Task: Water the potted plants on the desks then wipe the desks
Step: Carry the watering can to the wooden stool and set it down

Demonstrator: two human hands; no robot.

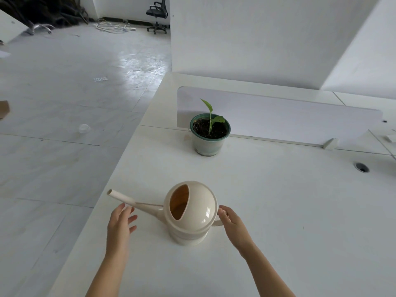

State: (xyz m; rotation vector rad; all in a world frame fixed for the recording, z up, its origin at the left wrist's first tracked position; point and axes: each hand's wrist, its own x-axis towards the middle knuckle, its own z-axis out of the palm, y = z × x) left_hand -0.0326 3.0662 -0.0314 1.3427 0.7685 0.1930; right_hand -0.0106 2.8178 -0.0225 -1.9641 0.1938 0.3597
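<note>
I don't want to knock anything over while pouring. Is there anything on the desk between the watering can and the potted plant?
Nothing visible. The desk is bare between the watering can and the potted plant. The right hand is at the can's handle; the left hand hangs open under the spout.

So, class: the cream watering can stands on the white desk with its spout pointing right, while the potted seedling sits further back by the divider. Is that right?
Not quite. The head view shows the watering can standing on the white desk with its spout pointing left, toward the left hand; the handle is on the right, at the right hand. The potted seedling does sit further back by the divider.
</note>
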